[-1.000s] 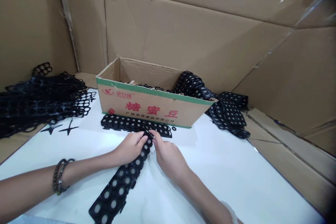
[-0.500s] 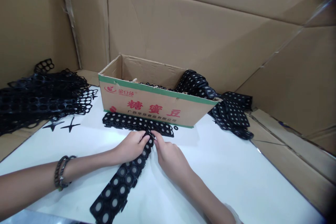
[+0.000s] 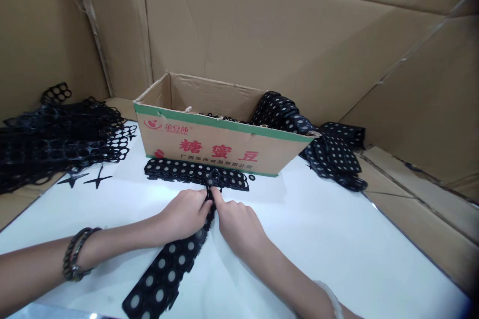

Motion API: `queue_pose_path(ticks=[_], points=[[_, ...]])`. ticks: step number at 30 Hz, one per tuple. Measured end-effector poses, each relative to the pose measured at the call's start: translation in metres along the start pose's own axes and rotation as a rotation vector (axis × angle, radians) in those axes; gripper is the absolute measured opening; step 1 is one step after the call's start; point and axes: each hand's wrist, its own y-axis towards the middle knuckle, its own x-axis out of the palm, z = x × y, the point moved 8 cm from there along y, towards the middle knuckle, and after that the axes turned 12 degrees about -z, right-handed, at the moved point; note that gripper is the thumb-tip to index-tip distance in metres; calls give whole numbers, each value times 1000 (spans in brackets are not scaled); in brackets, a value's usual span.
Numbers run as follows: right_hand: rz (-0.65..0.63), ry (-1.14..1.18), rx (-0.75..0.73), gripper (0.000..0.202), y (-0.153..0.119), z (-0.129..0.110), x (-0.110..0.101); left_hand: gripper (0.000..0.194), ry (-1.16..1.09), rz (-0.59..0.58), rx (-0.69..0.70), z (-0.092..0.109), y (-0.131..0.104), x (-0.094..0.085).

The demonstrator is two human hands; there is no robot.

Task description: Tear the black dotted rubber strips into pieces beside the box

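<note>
A black strip with pale round dots (image 3: 175, 261) runs from the near edge of the white table up to both hands. My left hand (image 3: 189, 214) is closed on the strip's far end, thumb and fingers pinched. My right hand (image 3: 237, 222) touches the same end with its index finger; its other fingers are curled, and whether it grips anything is hidden. Just beyond the fingertips, a stack of similar dotted strips (image 3: 175, 169) lies crosswise before the cardboard box (image 3: 224, 147). A small black ring with a pale centre (image 3: 252, 178) sits by the stack's right end.
Black perforated sheets (image 3: 63, 134) are heaped at the left, with two black star-shaped scraps (image 3: 98, 178) near them. More dotted strips (image 3: 337, 154) hang over the box's right end onto the table (image 3: 318, 239). Cardboard walls (image 3: 299, 35) enclose the back and sides.
The view has shifted slightly. The right index finger now points forward at the strip's end, and its thumb is no longer visible. A small dotted piece now shows just beyond the fingertips.
</note>
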Motion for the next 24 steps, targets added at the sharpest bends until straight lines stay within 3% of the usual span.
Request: queue_pose_path(ticks=[5,9,18,20,24], points=[[8,48,22,60,2,-4,3,28,148,-2,-41,5,-8,7],[54,76,34,56,3,-4,3,27,141,6,-45,7,-11,10],[72,350,3,51,0,21,1,26,-232,25,34,-1,0,1],[114,463,-57,44,1,25,-2,27,-345,-38,41,-4,5,3],[153,625,-205,37,3,28,-6,29,-579,-310,70,-4,10,11]])
